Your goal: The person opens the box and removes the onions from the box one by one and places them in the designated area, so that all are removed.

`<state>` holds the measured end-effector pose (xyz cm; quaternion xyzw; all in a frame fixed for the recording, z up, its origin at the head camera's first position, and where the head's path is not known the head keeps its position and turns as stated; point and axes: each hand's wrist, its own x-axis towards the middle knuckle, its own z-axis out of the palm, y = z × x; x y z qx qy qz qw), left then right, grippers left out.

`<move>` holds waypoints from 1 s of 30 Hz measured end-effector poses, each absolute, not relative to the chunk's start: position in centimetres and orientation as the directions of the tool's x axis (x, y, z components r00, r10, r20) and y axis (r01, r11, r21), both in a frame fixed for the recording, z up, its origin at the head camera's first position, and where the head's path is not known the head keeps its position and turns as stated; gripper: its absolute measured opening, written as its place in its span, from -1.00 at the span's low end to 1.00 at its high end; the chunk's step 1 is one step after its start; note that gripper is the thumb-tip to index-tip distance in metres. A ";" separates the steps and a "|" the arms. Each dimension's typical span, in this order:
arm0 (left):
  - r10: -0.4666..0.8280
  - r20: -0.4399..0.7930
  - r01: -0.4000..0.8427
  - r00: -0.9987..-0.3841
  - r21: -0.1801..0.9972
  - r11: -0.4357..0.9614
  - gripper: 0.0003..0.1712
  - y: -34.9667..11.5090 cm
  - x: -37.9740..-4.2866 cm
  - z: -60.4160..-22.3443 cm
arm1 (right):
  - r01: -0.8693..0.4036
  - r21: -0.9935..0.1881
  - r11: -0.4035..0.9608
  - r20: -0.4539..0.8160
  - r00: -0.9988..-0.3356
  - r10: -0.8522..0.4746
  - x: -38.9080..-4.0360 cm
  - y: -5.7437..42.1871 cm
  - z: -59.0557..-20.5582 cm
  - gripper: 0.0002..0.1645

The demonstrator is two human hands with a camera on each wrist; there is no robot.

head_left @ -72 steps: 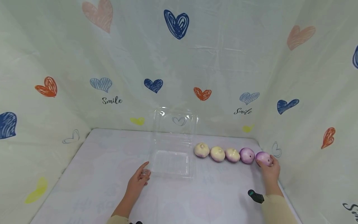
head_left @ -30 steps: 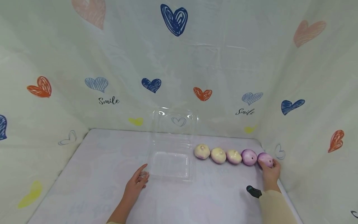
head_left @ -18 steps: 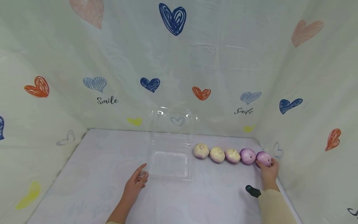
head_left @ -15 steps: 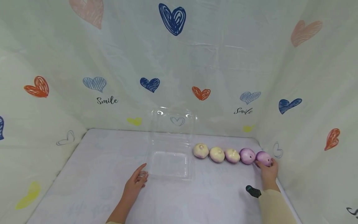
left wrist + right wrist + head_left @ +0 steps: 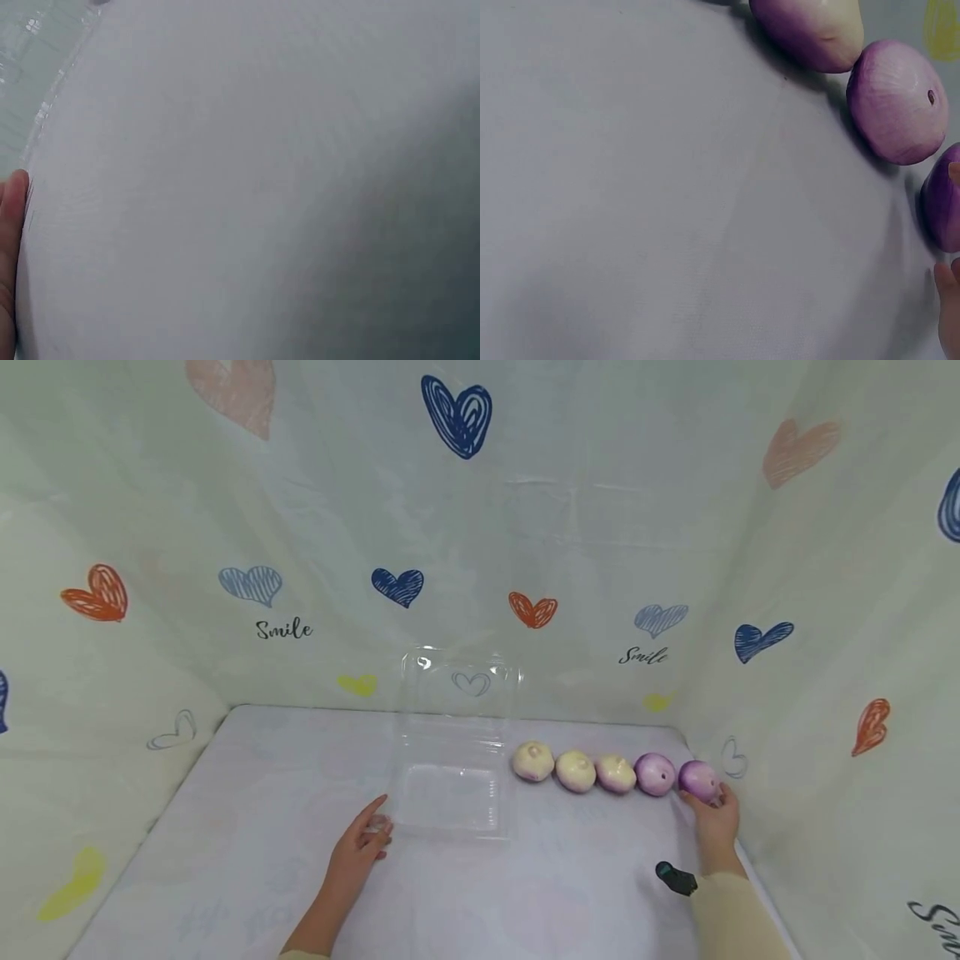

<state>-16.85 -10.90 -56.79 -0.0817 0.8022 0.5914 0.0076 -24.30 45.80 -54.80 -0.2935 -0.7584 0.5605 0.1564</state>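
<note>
Five-like round onions stand in a row; three are pale yellow on top (image 5: pixel 533 762), and two are purple. At the right end of the row is a purple onion (image 5: pixel 697 780), with my right hand (image 5: pixel 716 822) around its near side. In the right wrist view the thumb (image 5: pixel 946 289) stands a little apart from this onion (image 5: pixel 939 206), while a fingertip overlaps its far side. My left hand (image 5: pixel 356 847) rests at the left front corner of a clear plastic clamshell container (image 5: pixel 450 837), fingers loosely extended at its edge. The container's lid (image 5: pixel 459 689) stands raised at the back.
The white-covered table (image 5: pixel 247 827) meets a heart-printed curtain (image 5: pixel 330 485) at the back and sides. A black wrist device (image 5: pixel 677 878) sits beside my right sleeve (image 5: pixel 731 914). The neighbouring purple onion (image 5: pixel 655 775) is close beside the end one.
My right thumb has come slightly away from the end onion, which it was gripping. The left hand keeps its place at the container. The head view has shifted slightly.
</note>
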 end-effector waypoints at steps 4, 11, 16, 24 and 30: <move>-0.113 -0.104 -0.133 -0.988 0.949 0.286 -0.40 -11.2 -16.7 -56.7 | 0.280 -0.937 0.207 -0.095 -0.777 0.622 -23.8 45.4 -54.7 0.06; -0.106 -0.077 -0.106 -0.991 0.947 0.304 -0.39 -11.0 -16.5 -56.8 | 0.258 -0.938 0.231 -0.062 -0.780 0.622 -22.9 44.4 -53.9 0.00; -0.104 -0.067 -0.099 -0.992 0.936 0.338 -0.38 -10.6 -16.2 -56.3 | 0.230 -0.945 0.234 -0.047 -0.800 0.598 -22.2 43.3 -53.5 -0.05; -0.115 -0.100 -0.137 -0.988 0.916 0.378 -0.34 -10.7 -15.7 -56.2 | 0.163 -0.933 0.321 0.012 -0.876 0.481 -21.2 40.3 -52.7 -0.10; -0.109 -0.111 -0.148 -0.988 0.886 0.439 -0.29 -10.7 -14.8 -55.8 | 0.125 -0.937 0.326 0.002 -0.932 0.363 -20.2 37.6 -52.0 -0.09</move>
